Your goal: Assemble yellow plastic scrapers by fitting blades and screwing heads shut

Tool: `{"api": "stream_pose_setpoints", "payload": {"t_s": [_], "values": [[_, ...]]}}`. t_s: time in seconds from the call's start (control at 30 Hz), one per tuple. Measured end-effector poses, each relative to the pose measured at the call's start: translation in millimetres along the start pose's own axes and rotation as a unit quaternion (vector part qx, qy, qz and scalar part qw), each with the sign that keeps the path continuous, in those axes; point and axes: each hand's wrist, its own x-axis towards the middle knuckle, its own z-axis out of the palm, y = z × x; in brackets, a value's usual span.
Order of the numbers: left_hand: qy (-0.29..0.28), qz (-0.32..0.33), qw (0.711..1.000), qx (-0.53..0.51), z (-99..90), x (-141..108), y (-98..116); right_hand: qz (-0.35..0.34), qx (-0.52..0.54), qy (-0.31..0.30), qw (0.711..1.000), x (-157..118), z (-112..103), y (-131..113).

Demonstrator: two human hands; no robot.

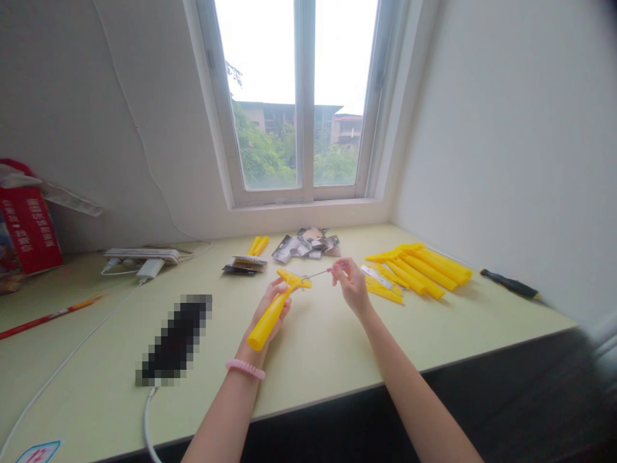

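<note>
Holds likely light, stiff yellow scraper, best taken by handle, in left grip, screwdriver in right grip.

"What lies left on the tabletop?"
"A red box, a white power strip, a red stick, and a dark object (blurred into blocks) with a white cable at its end."
"And behind?"
"A window showing trees and buildings."

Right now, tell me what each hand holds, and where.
The left hand holds a yellow tool by its handle, near the head; the right hand holds a thin rod by its right end.
</note>
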Motion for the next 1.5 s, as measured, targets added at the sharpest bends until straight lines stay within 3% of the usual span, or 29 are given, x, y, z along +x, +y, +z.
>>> {"api": "stream_pose_setpoints", "payload": {"t_s": [1.5], "values": [[0.01, -0.001, 1.0, 0.018, 0.3, -0.8, 0.8, 0.023, -0.039, 0.036, 0.998, 0.6, -4.7, 1.1]]}}
